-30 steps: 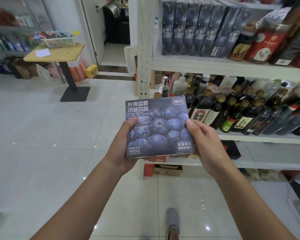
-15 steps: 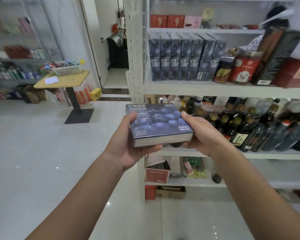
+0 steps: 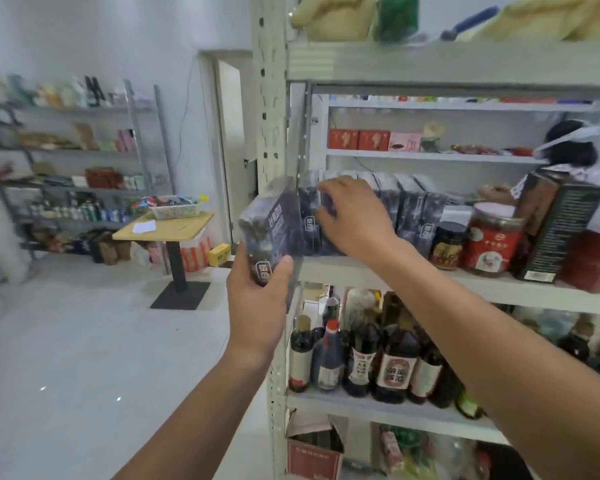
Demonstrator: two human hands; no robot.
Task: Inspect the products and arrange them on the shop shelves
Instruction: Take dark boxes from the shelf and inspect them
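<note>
place: shop | evidence: stocked shelves (image 3: 499, 289), sauce bottles (image 3: 394, 362)

The left hand (image 3: 260, 299) is raised with its back toward the camera, the wrist straight on a forearm that climbs from the lower left. It grips a dark box (image 3: 274, 230) from below — the thumb (image 3: 284, 268) lies across the near face, and the other fingers are hidden behind the box. The right arm reaches forward and up from the lower right, passing above and beyond the left fingers. The right hand (image 3: 355, 216) is palm down, knuckles up, its fingers (image 3: 329, 199) bent over onto a row of boxes (image 3: 413, 206) — blur hides whether they grip or only press.
</note>
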